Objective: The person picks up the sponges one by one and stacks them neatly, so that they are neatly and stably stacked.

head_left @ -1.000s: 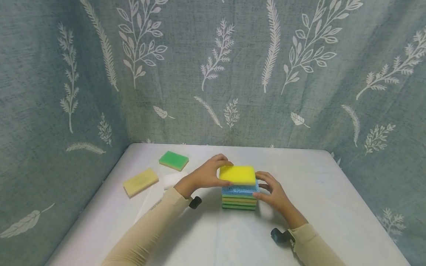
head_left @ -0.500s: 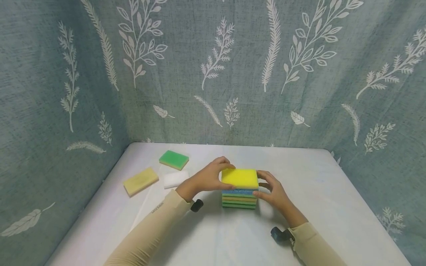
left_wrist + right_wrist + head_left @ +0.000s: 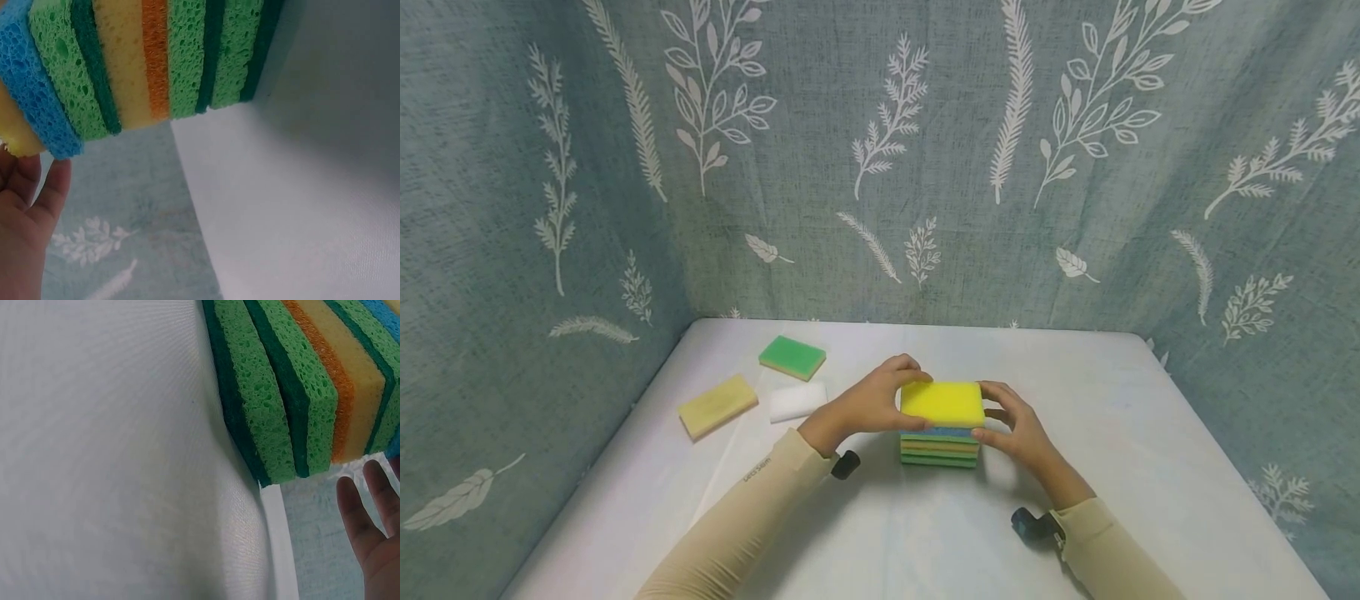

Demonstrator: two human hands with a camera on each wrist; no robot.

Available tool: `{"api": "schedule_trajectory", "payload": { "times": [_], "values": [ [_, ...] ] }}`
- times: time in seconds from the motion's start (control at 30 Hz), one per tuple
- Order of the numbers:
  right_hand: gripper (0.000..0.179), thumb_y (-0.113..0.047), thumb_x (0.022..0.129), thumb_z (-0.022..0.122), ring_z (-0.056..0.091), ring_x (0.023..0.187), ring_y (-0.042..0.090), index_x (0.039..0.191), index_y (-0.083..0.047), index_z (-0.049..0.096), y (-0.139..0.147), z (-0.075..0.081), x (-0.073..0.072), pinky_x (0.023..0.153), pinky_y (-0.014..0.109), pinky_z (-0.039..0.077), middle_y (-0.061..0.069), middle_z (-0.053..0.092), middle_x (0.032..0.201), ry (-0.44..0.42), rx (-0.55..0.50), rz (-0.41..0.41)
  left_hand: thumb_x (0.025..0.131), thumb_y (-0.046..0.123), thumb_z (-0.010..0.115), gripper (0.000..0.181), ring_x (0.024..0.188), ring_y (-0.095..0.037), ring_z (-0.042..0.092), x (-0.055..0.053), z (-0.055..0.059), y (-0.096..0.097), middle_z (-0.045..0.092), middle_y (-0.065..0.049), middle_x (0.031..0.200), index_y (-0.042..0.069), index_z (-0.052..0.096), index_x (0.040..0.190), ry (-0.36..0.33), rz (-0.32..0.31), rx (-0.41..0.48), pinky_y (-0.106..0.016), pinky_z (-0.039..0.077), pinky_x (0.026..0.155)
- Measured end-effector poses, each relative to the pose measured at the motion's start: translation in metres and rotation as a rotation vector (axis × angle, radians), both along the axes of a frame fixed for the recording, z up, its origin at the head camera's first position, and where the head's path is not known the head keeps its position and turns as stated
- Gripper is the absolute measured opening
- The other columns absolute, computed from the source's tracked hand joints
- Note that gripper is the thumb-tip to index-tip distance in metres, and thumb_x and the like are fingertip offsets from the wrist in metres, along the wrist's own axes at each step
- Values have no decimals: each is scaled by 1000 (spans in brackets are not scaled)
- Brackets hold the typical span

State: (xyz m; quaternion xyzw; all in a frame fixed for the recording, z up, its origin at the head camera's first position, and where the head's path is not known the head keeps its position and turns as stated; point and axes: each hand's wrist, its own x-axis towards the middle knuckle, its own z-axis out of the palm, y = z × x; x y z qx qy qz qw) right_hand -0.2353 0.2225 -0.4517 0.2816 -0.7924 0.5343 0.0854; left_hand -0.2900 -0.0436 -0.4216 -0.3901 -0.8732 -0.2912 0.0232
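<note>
A yellow sponge (image 3: 942, 404) lies on top of a stack of sponges. My left hand (image 3: 868, 398) grips its left end, thumb at the front edge and fingers at the back. At the other end my right hand (image 3: 1015, 423) holds the right corners, its thumb tip low at the front. Directly beneath is a blue sponge (image 3: 37, 81). Lower down come green sponges (image 3: 256, 394) with dark green scouring layers and a beige sponge (image 3: 353, 375) with an orange layer. In the right wrist view, the visible fingers (image 3: 357, 515) extend beside the stack's upper part.
On the white table (image 3: 1150, 467), left of the stack, lie a green-topped sponge (image 3: 792, 357), a beige sponge (image 3: 718, 407) and a white block-like piece (image 3: 797, 402). A patterned curtain (image 3: 962, 167) rises behind the table and along both sides.
My left hand has brought the yellow sponge slightly right and down, squaring it over the blue one, whose top is now covered. The right hand has hardly moved.
</note>
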Motion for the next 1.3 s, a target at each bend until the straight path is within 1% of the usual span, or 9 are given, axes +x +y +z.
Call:
{"api": "schedule_trajectory", "payload": {
  "times": [0.2,0.47,0.67,0.93,1.2,1.3],
  "values": [
    [62,0,81,74,46,123,35,137,5,47,2,-2,-2,94,54,46,18,48,136,-1,-2,7,76,52,77,65,106,-10,46,1,1,1,49,7,116,13,63,126,2,-2,-5,-29,45,94],
    [60,1,81,74,45,124,38,135,6,48,1,0,0,94,56,45,19,48,135,-15,-7,10,76,53,77,64,105,-9,46,-1,-3,0,49,8,115,14,63,125,19,-5,-6,-28,45,93],
    [60,2,81,73,45,122,38,135,7,48,1,0,-1,94,57,46,20,49,135,-12,-8,13,76,52,78,65,105,-9,46,-1,-3,0,49,8,115,13,63,125,6,-14,7,-28,45,92],
    [60,1,82,73,45,123,39,136,7,47,1,-1,-1,94,57,45,20,48,135,-26,-10,15,76,53,77,66,105,-9,46,1,-1,0,48,7,116,13,62,127,-5,-8,1,-28,45,92],
    [60,0,81,74,45,123,39,135,7,48,1,-1,-1,94,56,45,20,49,135,-27,-7,2,77,53,76,68,107,-11,47,-1,-3,0,48,5,119,13,61,130,-9,-10,-8,-30,45,94],
    [61,0,81,73,45,122,39,135,8,47,1,-1,-1,94,58,45,21,49,135,-28,-12,5,77,53,76,69,108,-11,47,-1,-2,0,48,5,120,13,60,130,-12,-6,-11,-31,45,95]
  ]
}}
